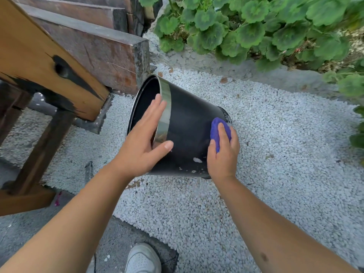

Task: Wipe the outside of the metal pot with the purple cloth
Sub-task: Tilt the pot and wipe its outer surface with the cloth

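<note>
A black metal pot [187,119] with a shiny silver band near its rim lies tilted on its side on white gravel, its mouth facing left. My left hand [143,142] grips the rim, fingers laid across the opening and thumb on the outer wall. My right hand [223,152] presses a bunched purple cloth [215,129] against the pot's outer wall near its base. White specks mark the wall low down, just left of my right hand.
A wooden bench [49,62] with dark legs stands at the left, close to the pot's mouth, with stacked dark timbers [102,46] behind. Green leafy plants [256,26] fill the top right. White gravel [285,144] spreads to the right. My white shoe [142,259] is at the bottom.
</note>
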